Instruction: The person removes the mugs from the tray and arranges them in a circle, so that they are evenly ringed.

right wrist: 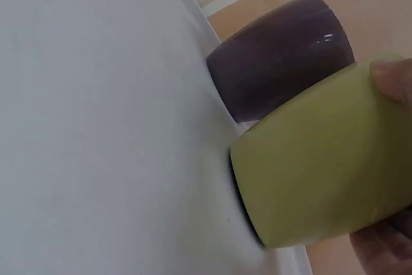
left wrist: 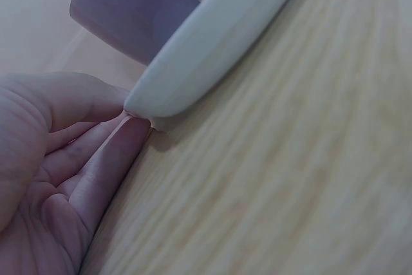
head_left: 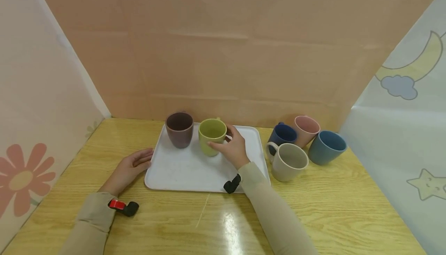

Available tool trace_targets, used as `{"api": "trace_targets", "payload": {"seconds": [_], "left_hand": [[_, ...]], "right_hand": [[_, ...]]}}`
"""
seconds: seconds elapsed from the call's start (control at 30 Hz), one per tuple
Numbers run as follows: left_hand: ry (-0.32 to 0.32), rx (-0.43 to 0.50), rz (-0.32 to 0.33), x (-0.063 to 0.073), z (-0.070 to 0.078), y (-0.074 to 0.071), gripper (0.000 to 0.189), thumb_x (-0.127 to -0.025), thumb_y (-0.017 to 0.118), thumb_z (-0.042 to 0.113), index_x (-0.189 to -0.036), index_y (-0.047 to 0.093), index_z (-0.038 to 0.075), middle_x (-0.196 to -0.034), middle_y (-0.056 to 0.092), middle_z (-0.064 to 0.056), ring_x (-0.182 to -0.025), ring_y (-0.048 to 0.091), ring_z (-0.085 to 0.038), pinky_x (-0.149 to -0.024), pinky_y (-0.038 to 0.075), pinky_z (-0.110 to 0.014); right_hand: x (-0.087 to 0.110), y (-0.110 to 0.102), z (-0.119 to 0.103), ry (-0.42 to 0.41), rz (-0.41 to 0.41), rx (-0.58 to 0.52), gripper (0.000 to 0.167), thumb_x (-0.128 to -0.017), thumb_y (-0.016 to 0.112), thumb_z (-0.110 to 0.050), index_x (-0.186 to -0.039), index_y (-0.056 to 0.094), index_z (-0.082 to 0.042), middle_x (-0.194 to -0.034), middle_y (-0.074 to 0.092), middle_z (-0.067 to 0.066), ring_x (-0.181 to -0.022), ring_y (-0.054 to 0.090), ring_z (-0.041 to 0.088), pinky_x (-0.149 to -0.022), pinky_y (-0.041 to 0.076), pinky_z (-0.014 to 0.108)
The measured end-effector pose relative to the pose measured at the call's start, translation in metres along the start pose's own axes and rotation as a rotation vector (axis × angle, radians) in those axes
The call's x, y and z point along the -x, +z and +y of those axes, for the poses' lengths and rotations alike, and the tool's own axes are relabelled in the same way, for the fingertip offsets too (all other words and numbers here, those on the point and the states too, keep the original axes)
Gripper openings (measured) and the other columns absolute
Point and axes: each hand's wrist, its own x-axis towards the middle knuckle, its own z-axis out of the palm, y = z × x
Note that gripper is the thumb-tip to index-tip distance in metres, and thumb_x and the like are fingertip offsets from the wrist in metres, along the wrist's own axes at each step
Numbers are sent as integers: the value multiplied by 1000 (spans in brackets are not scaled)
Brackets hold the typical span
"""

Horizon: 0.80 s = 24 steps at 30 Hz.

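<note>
Grip: the right hand (head_left: 236, 147) holds the green mug round its side, thumb at the near wall, fingers at the far right.
Green mug (head_left: 205, 140): in that grip, upright at the tray's back half; whether its base touches the tray I cannot tell; plain green inside.
Tray (head_left: 188, 173): white, under the grip, bearing the purple mug.
Purple mug (head_left: 180, 136): left of the grip, upright, plain inside.
Dark blue mug (head_left: 285, 133): right of the grip, off the tray.
Cream mug (head_left: 287, 167): right and nearer the person, pale inside, handle towards the grip.
Pink mug (head_left: 306, 129): beyond the dark blue one.
Left hand (head_left: 127, 169): left of the grip, fingers extended, touching the tray's left edge.
Light blue mug (head_left: 324, 150): farthest right of the grip.
</note>
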Motion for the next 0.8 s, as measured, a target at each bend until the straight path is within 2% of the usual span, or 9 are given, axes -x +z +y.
{"api": "trace_targets", "payload": {"seconds": [0.13, 0.37, 0.43, 0.6, 0.8], "left_hand": [[2, -11, 5, -1, 0, -2, 61, -104, 62, 24, -154, 39, -1, -148, 51, -23, -138, 45, -36, -93, 41, -5], [6, -10, 0, -1, -1, -2, 61, -103, 62, 24, -154, 39, -1, -148, 51, -23, -135, 50, -20, -93, 41, -6], [5, -9, 1, 0, -1, -2, 61, -104, 62, 24, -154, 39, -1, -148, 51, -23, -135, 50, -22, -93, 41, -6], [-2, -2, -3, 1, 0, -1, 61, -104, 61, 24, -154, 38, -1, -148, 51, -24, -138, 45, -35, -93, 41, -6], [-6, 9, -9, 0, -1, 0, 61, -104, 61, 24, -155, 38, -1, -148, 51, -23, -138, 44, -37, -93, 42, -6]], "right_hand": [[9, -8, -6, -29, 34, 31, 77, -70, 96, -22, -136, 59, -10, -127, 63, 3, -119, 58, 22, -103, 50, 38], [24, -26, -18, -95, 125, 54, 77, -69, 96, -21, -135, 59, -6, -126, 62, 9, -116, 59, 26, -100, 53, 41], [29, -31, -22, -111, 141, 54, 78, -69, 96, -20, -136, 58, -5, -126, 62, 9, -115, 59, 26, -99, 53, 42], [43, -45, -30, -159, 157, 39, 77, -68, 95, -16, -135, 58, -4, -125, 61, 9, -112, 59, 25, -97, 53, 46], [57, -65, -34, -249, 164, 9, 79, -65, 96, -6, -134, 58, 0, -125, 62, 13, -111, 58, 27, -96, 54, 44]]}}
